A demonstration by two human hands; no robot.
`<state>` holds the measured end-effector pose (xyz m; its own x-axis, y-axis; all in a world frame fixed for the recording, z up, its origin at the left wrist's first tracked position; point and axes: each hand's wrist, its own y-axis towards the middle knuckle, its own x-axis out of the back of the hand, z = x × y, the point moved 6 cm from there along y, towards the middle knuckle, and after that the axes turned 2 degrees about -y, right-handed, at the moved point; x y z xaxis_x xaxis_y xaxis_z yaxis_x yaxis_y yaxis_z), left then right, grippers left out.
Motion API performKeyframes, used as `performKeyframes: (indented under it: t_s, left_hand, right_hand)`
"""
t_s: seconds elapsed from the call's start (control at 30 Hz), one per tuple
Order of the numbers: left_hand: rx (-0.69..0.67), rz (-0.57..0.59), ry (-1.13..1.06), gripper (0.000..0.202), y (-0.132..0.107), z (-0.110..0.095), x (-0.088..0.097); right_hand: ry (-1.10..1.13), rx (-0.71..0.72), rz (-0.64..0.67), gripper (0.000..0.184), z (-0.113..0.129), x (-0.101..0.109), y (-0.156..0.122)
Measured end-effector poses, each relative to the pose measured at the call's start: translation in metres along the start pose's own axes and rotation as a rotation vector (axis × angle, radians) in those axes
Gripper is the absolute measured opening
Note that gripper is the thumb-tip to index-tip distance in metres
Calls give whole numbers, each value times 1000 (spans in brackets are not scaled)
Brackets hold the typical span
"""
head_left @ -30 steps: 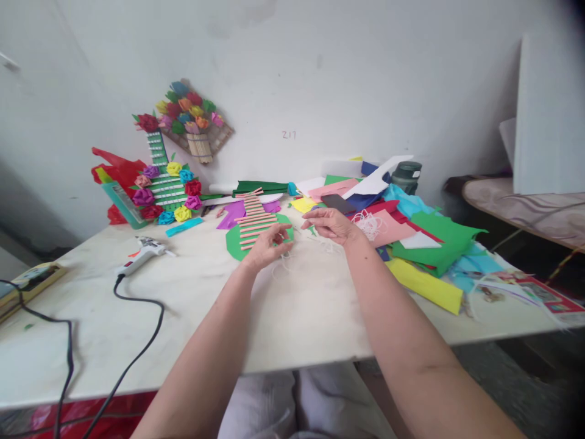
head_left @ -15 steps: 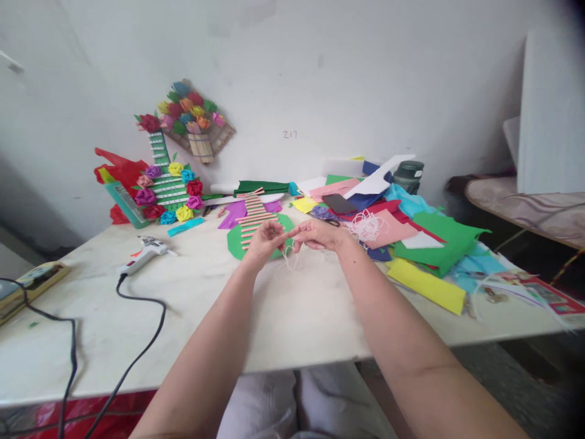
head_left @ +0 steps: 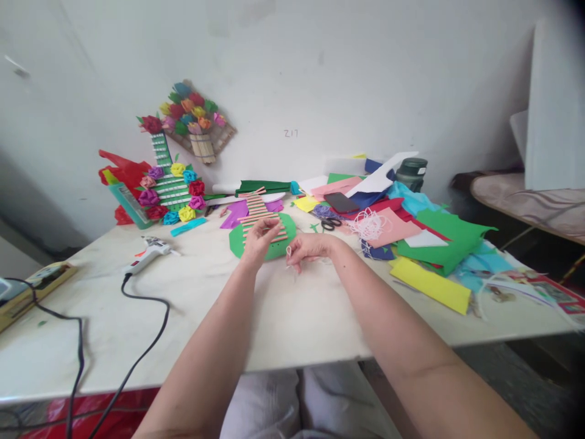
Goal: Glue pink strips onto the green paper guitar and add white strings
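Observation:
My right hand [head_left: 309,247] is closed, its fingertips pinching a thin white string [head_left: 289,250] just above the table. Over a green rounded piece [head_left: 236,241] is my left hand [head_left: 259,239], thumb and fingers pressed together. Whatever sits in that pinch is too small to make out. Pink striped sticks [head_left: 256,205] lie in rows across the green piece, running up a narrow neck behind the left hand. A tangle of white string [head_left: 369,224] rests to the right of my right hand, with black-handled scissors [head_left: 331,224] beside it.
A hot glue gun [head_left: 153,255] and its black cord lie on the left, near a power strip [head_left: 36,292]. Behind stand a glue bottle [head_left: 130,204] and a flower-trimmed guitar shape [head_left: 172,190]. Coloured sheets [head_left: 445,238], a phone [head_left: 340,202] and a dark jar [head_left: 411,174] crowd the right.
My hands, fingertips together earlier, have moved apart. The right has dropped slightly toward me with the string; the left stays over the green piece. The scissors show more fully.

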<state>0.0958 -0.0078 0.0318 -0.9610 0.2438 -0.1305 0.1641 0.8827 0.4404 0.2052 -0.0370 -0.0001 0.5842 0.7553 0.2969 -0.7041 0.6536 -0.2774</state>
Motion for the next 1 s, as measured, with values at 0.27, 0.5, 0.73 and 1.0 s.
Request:
performKeyframes:
  t_s: [0.27,0.5,0.73,1.0]
  left_hand:
    - [46,-15,73,36,2,1,5]
    - [447,467,-117,37,-22,20,-36]
    - [298,138,-381,24,-1,8,7]
    - [322,339,-282,24,-6,8,5]
  right_hand:
    - [-53,-26,-92,29,9,11,-17]
    - [205,321,-310,24,26,29,-25]
    - [414,428,-521,24,12,64,-48]
    - [522,693,-883,23,7,93,-92]
